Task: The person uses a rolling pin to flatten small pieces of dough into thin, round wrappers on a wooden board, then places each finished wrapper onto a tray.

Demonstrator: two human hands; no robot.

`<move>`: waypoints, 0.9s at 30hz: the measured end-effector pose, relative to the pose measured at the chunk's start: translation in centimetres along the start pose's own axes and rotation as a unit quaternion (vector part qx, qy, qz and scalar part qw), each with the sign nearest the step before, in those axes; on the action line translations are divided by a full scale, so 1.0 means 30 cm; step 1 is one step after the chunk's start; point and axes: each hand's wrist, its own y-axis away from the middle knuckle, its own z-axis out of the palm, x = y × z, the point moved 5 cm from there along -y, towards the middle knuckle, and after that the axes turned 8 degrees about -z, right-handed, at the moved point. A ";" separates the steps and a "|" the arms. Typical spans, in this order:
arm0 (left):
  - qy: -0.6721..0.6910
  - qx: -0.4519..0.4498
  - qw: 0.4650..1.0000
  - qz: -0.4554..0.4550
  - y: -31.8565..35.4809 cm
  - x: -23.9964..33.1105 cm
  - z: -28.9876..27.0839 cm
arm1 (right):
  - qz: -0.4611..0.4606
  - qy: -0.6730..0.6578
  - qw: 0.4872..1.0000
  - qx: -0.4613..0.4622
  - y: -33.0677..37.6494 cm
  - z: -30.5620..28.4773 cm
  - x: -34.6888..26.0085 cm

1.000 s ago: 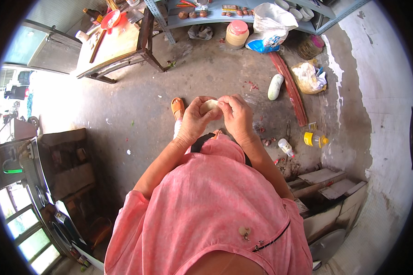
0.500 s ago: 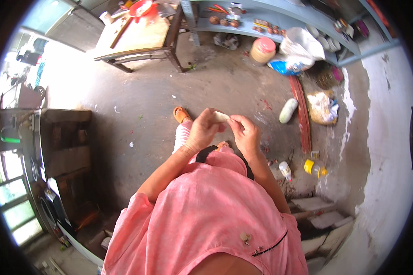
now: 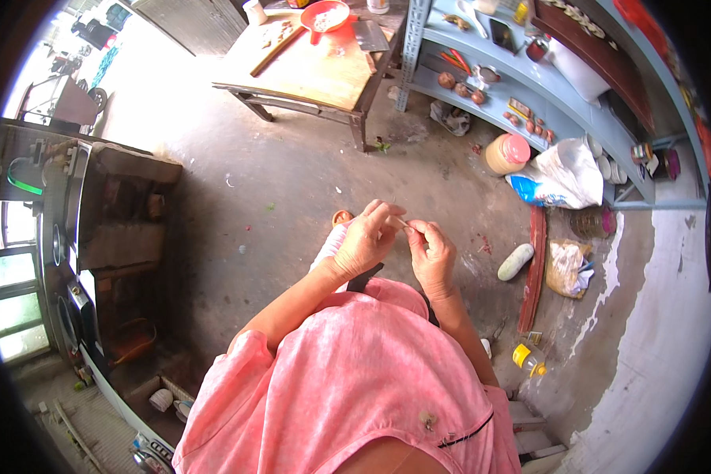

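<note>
Before my body, above the floor, both hands meet over a small pale piece that looks like dough (image 3: 401, 223). My left hand (image 3: 365, 241) is closed around it with fingers curled, hiding most of it. With thumb and forefinger, my right hand (image 3: 433, 257) pinches its right end. Only a thin light strip shows between the fingertips.
Ahead stands a wooden table (image 3: 316, 75) with a red bowl (image 3: 314, 30), a cleaver (image 3: 371, 35) and a wooden bar (image 3: 276, 52). Blue shelves (image 3: 490, 110) fill the far right. A pale gourd (image 3: 515, 261), a red plank (image 3: 534, 276) and a yellow-capped bottle (image 3: 528, 359) lie on the floor.
My view has shifted, showing more of the table and shelves. The left fingers have turned over the pale piece, so less of it shows. Both hands still hold it.
</note>
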 end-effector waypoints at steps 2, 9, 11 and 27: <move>-0.020 -0.015 0.999 0.033 -0.051 -0.017 -0.086 | -0.018 0.008 0.999 -0.025 -0.080 0.069 -0.012; -0.056 0.046 0.995 -0.063 -0.184 -0.122 -0.410 | 0.004 -0.034 0.995 -0.091 -0.317 0.388 -0.090; -0.089 0.075 0.992 -0.054 -0.204 -0.154 -0.500 | 0.006 -0.039 0.993 -0.107 -0.374 0.460 -0.134; -0.003 0.008 0.974 -0.224 -0.283 -0.366 -0.610 | 0.060 -0.045 0.957 -0.281 -0.457 0.720 -0.045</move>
